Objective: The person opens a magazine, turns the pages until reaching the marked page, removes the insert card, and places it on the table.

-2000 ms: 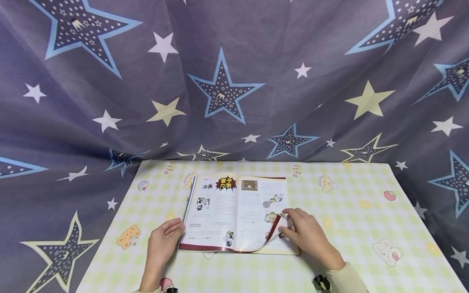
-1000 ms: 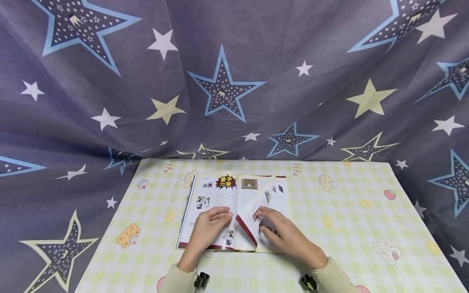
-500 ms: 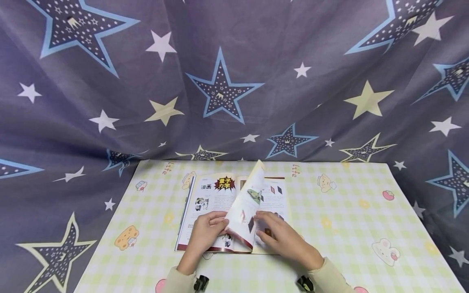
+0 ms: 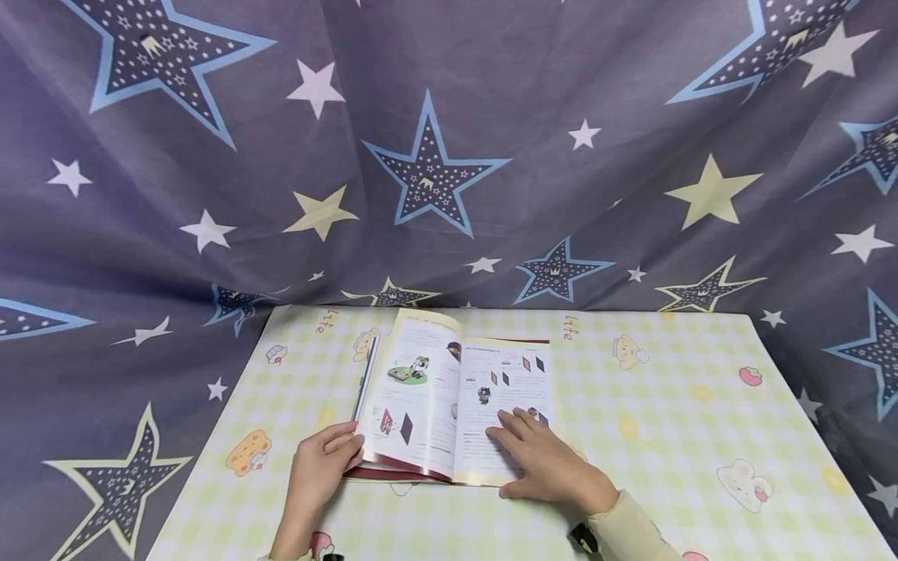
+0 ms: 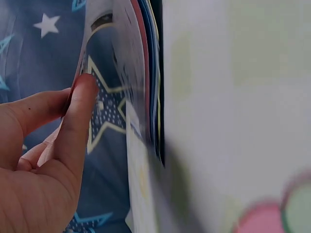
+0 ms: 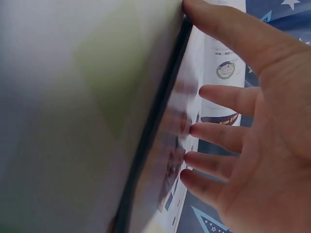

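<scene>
An open magazine [image 4: 491, 460] with printed text and cartoon pictures lies on the table. My left hand [image 4: 319, 463] pinches the outer lower edge of the left-hand page [image 4: 428, 397], which bows up above the pages beneath it. In the left wrist view, thumb and fingers of that hand [image 5: 53, 150] meet on the thin page edge, apart from the stack below. My right hand [image 4: 550, 463] rests spread on the lower part of the right-hand page. In the right wrist view, its straight fingers [image 6: 226, 136] touch the page, and the thumb is at the magazine's edge.
A green-and-white checked tablecloth [image 4: 666, 436] with cartoon prints covers the table. Behind and around it hangs a dark curtain [image 4: 603, 187] patterned with stars. A dark wrist strap [image 4: 584, 538] shows at the right sleeve [image 4: 634, 534].
The page has turned over from the right side to the left. My left hand has gone from the magazine's middle to its left edge with the page; my right hand has flattened onto the right-hand page.
</scene>
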{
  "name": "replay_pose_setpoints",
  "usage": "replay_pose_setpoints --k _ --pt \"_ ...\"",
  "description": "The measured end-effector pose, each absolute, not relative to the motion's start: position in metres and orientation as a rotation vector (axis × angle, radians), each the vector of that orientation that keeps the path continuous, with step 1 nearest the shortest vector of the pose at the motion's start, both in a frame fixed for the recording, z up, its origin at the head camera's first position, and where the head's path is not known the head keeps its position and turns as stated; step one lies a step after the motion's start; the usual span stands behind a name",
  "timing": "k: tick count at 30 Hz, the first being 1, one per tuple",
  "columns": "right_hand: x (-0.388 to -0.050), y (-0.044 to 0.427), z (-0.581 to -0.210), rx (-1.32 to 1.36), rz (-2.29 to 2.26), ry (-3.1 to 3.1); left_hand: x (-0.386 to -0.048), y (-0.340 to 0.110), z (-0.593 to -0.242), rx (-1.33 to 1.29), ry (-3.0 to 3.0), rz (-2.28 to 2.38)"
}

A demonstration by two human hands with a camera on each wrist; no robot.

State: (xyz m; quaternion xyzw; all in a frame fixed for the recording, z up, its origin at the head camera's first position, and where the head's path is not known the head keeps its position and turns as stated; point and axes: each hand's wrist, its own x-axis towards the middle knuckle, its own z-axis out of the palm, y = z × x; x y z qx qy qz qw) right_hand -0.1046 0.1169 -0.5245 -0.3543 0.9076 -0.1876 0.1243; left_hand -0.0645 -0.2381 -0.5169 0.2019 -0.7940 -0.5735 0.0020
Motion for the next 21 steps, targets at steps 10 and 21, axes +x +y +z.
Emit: replay_pose_setpoints --k 10,21 --pt "-0.104 0.117 -0.524 -1.069 -0.55 2.651 -0.058 -0.251 -0.52 0.721 -2.513 -1.779" --pt "-0.111 0.139 -0.513 -1.253 -0.764 2.646 -0.06 -0.254 -0.519 0.713 -2.627 -1.595"
